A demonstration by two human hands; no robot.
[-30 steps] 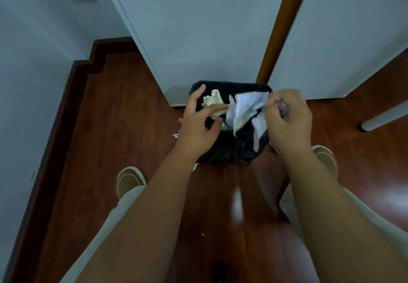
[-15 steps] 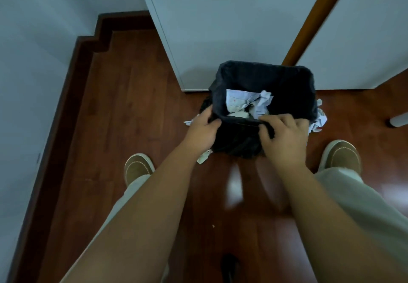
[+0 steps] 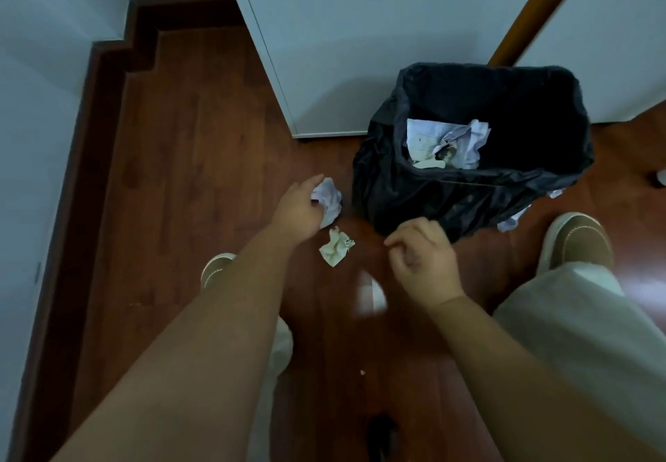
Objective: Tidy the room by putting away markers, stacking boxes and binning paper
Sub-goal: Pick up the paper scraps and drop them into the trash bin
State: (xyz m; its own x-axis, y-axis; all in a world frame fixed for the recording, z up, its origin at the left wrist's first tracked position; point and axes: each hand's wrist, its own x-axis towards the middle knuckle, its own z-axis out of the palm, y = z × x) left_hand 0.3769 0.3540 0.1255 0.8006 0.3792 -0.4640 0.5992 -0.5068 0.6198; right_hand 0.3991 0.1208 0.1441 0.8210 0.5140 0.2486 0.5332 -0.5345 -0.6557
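On the floor left of the bin point(image 3: 468, 205), the left hand point(image 3: 301, 209) had closed its fingers around a crumpled wad point(image 3: 328, 199), which was touching or just off the boards; I could not tell which. A second scrap point(image 3: 337, 247) lay loose just beside it, nearer the person's feet, and more paper point(image 3: 513, 222) poked out from behind the bin on its right side. The right hand point(image 3: 423, 263) hovered empty in front of the bin, fingers half curled and loose, gripping nothing. Inside the liner sat a heap of papers point(image 3: 447, 144). The risk, as I judged it, was a light hold: a springy ball pinched only at one edge could slip free on the lift and fall short of the rim. The slack liner sagged over the near wall, so a careless toss might catch its folds. The pieces behind the bin could easily be overlooked.
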